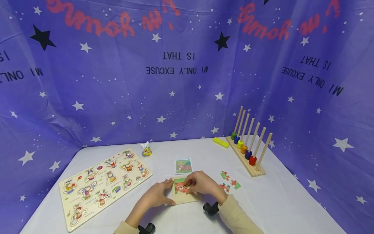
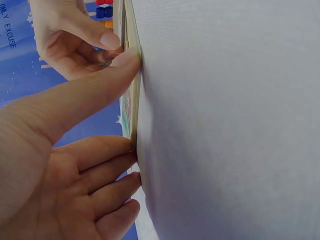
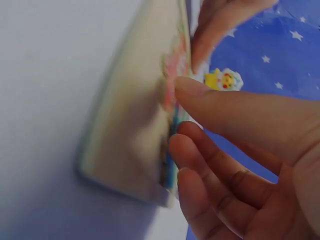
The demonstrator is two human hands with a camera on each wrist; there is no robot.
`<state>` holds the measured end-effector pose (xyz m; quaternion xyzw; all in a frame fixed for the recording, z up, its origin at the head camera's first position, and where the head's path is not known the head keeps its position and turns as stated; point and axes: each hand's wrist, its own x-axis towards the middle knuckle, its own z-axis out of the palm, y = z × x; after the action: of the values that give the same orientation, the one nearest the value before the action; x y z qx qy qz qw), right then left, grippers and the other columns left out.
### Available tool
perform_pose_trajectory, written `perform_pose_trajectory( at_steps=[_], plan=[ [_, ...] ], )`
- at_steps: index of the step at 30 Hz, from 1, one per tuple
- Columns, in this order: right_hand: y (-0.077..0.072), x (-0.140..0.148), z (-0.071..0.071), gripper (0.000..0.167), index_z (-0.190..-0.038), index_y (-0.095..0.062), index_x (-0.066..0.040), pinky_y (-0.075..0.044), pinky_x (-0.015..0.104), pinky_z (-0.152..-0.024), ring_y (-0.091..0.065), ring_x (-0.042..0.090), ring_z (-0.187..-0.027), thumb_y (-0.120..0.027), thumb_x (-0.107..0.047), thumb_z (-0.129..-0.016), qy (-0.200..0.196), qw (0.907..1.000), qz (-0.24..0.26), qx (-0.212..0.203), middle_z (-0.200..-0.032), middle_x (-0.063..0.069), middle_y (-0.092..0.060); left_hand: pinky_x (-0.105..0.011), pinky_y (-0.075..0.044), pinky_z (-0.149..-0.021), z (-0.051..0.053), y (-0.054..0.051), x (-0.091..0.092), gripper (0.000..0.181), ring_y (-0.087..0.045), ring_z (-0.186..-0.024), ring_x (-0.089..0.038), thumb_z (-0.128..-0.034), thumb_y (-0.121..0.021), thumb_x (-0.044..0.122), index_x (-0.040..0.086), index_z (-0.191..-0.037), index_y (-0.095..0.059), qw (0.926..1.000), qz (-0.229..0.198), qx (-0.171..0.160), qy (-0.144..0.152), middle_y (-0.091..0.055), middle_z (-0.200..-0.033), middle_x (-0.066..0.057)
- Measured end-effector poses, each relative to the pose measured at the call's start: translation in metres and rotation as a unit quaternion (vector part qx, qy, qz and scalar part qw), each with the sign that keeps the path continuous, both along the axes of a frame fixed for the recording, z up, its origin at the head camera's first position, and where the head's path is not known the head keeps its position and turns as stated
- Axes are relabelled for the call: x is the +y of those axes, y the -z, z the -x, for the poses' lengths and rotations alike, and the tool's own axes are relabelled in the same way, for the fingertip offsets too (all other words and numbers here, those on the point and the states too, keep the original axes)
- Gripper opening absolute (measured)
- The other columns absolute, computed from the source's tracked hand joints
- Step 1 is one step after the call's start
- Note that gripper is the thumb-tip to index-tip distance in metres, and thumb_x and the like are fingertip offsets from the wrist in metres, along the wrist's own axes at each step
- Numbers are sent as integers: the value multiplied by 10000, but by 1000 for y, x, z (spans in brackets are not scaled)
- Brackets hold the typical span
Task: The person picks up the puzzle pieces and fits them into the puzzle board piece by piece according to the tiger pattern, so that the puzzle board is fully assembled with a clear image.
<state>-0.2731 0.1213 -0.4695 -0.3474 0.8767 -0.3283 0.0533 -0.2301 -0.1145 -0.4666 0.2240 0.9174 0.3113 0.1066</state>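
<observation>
A small square wooden puzzle board point(image 1: 182, 199), with part of an orange-pink animal picture point(image 1: 181, 188) set in it, lies on the table. My left hand point(image 1: 157, 194) holds the board's left side, thumb at the near corner and fingers by the far one; the left wrist view shows the thumb point(image 2: 100, 87) on its edge. Over the picture, my right hand point(image 1: 201, 183) pinches a jigsaw piece, largely hidden by the fingers. In the right wrist view, the right thumb point(image 3: 215, 97) touches the pink part. Several loose jigsaw pieces point(image 1: 225, 187) lie right of the hand.
A picture card point(image 1: 183, 166) lies beyond the board. On the left is a large wooden picture puzzle point(image 1: 109, 191), with a small toy figure point(image 1: 146, 149) behind it. A yellow block point(image 1: 220, 142) and a pegged bead rack point(image 1: 246, 156) stand at back right.
</observation>
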Motion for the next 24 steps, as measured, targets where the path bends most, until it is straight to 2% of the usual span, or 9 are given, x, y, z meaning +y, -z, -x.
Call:
perform_pose_trajectory(
  at_steps=[6, 9, 19, 24],
  plan=[
    [-13, 15, 0, 242, -1028, -717, -22, -547, 274, -707, -625, 135, -779, -774, -29, -793, -5, 10000, 98, -12, -938, 81, -699, -588, -309, -1070, 0, 0, -1, 866, -377, -1316, -460, -671, -856, 315, -66, -1356, -491, 10000, -11, 25, 0, -405, -1459, -224],
    [-16, 25, -2, 241, -1048, -709, -15, -545, 281, -706, -629, 145, -791, -757, -39, -812, -22, 9999, 138, 58, -955, 97, -697, -595, -305, -1070, -1, 1, -1, 866, -371, -1319, -464, -671, -856, 316, -64, -1358, -490, 10000, -17, 23, -7, -401, -1465, -218],
    [-11, 66, -8, 226, -1040, -716, -43, -501, 222, -640, -612, 143, -790, -760, -74, -820, 289, 9987, 39, 407, -972, 63, -696, -597, -302, -1070, -1, 0, -1, 874, -370, -1317, -469, -670, -854, 323, -64, -1362, -485, 10000, -27, 19, 7, -396, -1466, -226],
    [-7, 88, -15, 221, -1034, -717, -61, -506, 229, -641, -612, 166, -790, -763, -80, -819, 547, 9978, -141, 351, -965, 40, -687, -604, -299, -1068, -1, 0, -1, 876, -368, -1314, -478, -676, -850, 327, -59, -1369, -479, 10000, -18, -9, 9, -392, -1467, -232]
  ],
)
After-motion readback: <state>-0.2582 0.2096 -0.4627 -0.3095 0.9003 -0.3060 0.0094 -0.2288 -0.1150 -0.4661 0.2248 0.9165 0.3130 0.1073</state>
